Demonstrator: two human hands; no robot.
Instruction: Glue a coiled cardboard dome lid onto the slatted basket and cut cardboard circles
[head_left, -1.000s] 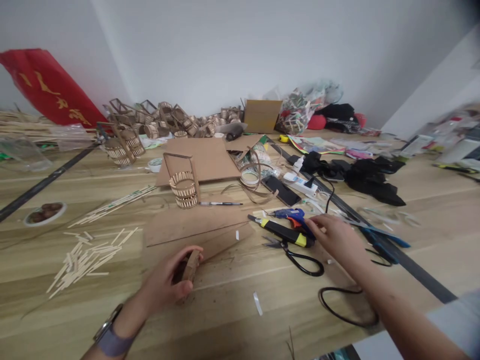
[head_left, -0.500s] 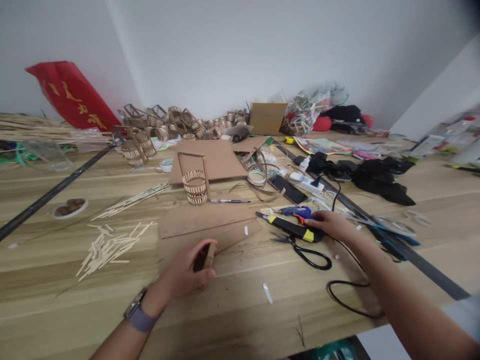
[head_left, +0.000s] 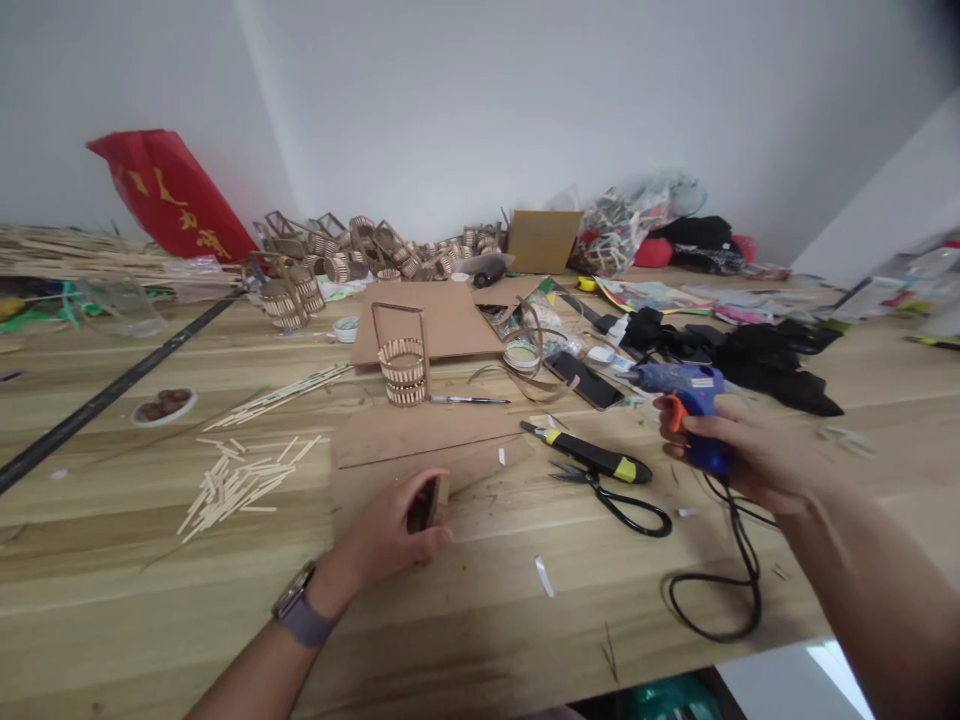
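My left hand (head_left: 390,535) rests on the wooden table (head_left: 465,640) and is closed round a small brown cardboard piece (head_left: 433,502) held on edge. My right hand (head_left: 739,455) is raised a little above the table and grips a blue hot glue gun (head_left: 686,392) with an orange trigger; its nozzle points left and its black cord (head_left: 720,590) loops down onto the table. A yellow-and-black utility knife (head_left: 589,455) and black scissors (head_left: 622,505) lie between my hands. A small stick basket with a cardboard handle (head_left: 403,365) stands farther back.
Cardboard sheets (head_left: 420,435) lie ahead of my left hand, cut wooden sticks (head_left: 240,480) to its left. A pen (head_left: 469,400), a phone (head_left: 585,380), black cloth (head_left: 757,350), a heap of finished baskets (head_left: 360,250) and a cardboard box (head_left: 544,240) lie behind.
My right hand has taken the blue glue gun off the table and lifted it up to the right, dragging its cord. My left hand still holds the cardboard piece; the view shifted left.
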